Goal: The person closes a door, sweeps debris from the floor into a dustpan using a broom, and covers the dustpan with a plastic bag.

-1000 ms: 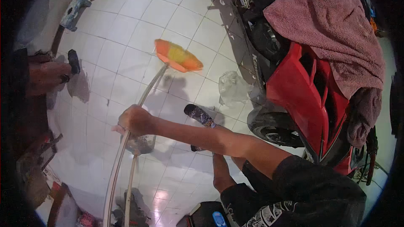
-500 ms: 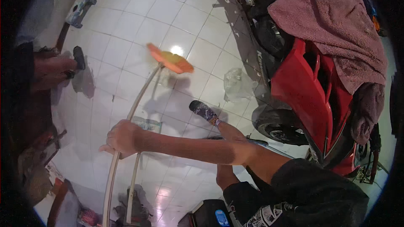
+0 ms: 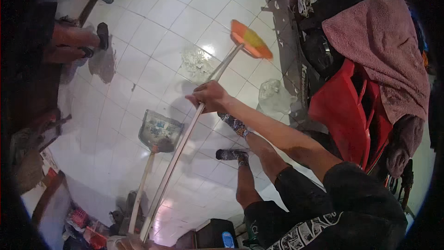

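My right hand (image 3: 210, 96) is closed around the middle of a long pale broom handle (image 3: 180, 146). At its far end, the orange and yellow broom head (image 3: 251, 40) is slightly blurred and appears past a patch of whitish scraps (image 3: 196, 62) on the tiles. My left hand (image 3: 127, 243) is partly cut off at the lower edge, where the broom's near end meets it; its fingers show only in part. Left of the broom, a worn grey dustpan (image 3: 160, 130) has a long light handle whose end also reaches toward my left hand.
On the right stands a red motorcycle (image 3: 340, 111) draped with a pinkish towel (image 3: 377, 51). A crumpled clear plastic bag (image 3: 274, 95) lies beside it. Another person's leg (image 3: 74, 41) shows at the left. A dark box (image 3: 215, 234) sits near my legs.
The broom head has swung right and farther away, with my right hand following. The whitish scraps and the dustpan show more fully. My second foot and part of my left hand have come into view.
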Motion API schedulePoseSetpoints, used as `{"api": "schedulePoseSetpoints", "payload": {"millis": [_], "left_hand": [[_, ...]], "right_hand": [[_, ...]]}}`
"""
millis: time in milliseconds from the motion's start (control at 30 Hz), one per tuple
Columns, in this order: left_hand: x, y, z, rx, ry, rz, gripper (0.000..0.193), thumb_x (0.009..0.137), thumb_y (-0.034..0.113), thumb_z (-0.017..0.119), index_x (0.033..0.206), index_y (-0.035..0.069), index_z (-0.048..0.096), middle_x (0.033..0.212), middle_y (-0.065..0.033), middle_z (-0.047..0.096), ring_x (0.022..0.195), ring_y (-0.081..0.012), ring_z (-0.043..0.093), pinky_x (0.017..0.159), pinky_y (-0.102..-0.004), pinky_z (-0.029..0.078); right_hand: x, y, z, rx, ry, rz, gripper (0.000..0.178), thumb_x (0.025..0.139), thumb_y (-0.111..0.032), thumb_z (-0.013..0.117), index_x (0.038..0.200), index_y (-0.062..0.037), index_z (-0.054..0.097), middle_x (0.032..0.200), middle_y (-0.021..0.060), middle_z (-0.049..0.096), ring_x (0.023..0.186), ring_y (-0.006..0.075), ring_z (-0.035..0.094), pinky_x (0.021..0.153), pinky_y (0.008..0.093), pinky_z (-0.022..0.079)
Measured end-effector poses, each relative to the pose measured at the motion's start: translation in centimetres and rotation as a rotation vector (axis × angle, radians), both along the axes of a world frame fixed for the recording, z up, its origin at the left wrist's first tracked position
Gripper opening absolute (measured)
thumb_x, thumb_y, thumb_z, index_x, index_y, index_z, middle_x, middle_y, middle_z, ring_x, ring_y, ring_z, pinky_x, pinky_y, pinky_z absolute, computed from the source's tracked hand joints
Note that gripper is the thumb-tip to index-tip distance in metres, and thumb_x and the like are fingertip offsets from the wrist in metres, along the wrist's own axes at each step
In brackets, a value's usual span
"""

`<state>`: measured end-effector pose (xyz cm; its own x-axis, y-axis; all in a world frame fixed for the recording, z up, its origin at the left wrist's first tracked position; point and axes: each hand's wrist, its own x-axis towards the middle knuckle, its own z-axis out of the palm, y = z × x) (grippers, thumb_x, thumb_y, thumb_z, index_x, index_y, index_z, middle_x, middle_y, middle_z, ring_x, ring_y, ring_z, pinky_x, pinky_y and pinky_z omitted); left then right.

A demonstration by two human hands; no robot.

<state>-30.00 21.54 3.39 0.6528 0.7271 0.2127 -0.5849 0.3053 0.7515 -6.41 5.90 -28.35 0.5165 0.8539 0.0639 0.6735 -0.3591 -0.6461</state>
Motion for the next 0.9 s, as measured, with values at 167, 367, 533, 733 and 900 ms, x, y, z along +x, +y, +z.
{"api": "schedulePoseSetpoints", "payload": {"millis": [167, 367, 533, 733, 900], "left_hand": [[-4.4, -0.7, 2.2, -0.007, 0.173, 0.598, 0.046, 0.091, 0.041, 0.041, 0.052, 0.018, 0.038, 0.045, 0.0081, 0.035, 0.037, -0.0048, 0.029, 0.041, -0.0181, 0.025], [-9.1, 0.9, 9.3, 0.278, 0.281, 0.104, 0.036, 0.092, 0.028, 0.041, 0.064, 0.01, 0.054, 0.048, -0.0029, 0.041, 0.042, -0.0098, 0.039, 0.068, -0.0235, 0.048], [-12.3, 4.1, 7.9, 0.52, 0.68, 0.117, 0.023, 0.092, 0.027, 0.043, 0.084, 0.006, 0.049, 0.071, -0.0067, 0.043, 0.064, -0.0144, 0.04, 0.077, -0.0271, 0.044], [-15.1, 8.3, 7.1, 0.868, 1.295, 0.065, 0.033, 0.092, 0.026, 0.046, 0.113, 0.001, 0.042, 0.104, -0.0124, 0.045, 0.098, -0.0213, 0.041, 0.091, -0.0324, 0.037], [-19.0, 11.6, 9.5, 1.278, 1.784, -0.1, 0.044, 0.093, 0.022, 0.044, 0.13, -0.001, 0.04, 0.122, -0.0148, 0.05, 0.114, -0.0241, 0.045, 0.098, -0.0349, 0.035]], "right_hand": [[-4.7, 5.1, 0.1, 0.3, 0.072, 0.081, 0.025, 0.075, -0.023, 0.066, 0.059, -0.0112, 0.052, 0.053, 0.0045, 0.049, 0.05, 0.023, 0.054, 0.046, 0.0373, 0.043], [-11.5, 13.3, 4.2, 0.422, 0.208, 0.109, 0.043, 0.085, -0.029, 0.056, 0.047, -0.0101, 0.048, 0.049, 0.0073, 0.051, 0.047, 0.027, 0.053, 0.047, 0.0399, 0.042], [-14.7, 14.1, 3.0, 0.37, 0.193, 0.124, 0.033, 0.08, -0.028, 0.06, 0.055, -0.01, 0.047, 0.052, 0.0068, 0.048, 0.048, 0.0272, 0.052, 0.046, 0.0388, 0.043], [-13.5, 17.5, 3.0, 0.534, -0.115, 0.238, 0.021, 0.07, -0.033, 0.068, 0.085, -0.0188, 0.065, 0.052, 0.0047, 0.044, 0.045, 0.0225, 0.05, 0.047, 0.0375, 0.044], [-10.0, 22.4, 8.0, 0.3, 0.175, 0.155, 0.016, 0.068, -0.019, 0.062, 0.079, -0.01, 0.068, 0.053, 0.0134, 0.053, 0.049, 0.0314, 0.052, 0.05, 0.0377, 0.043]]}}
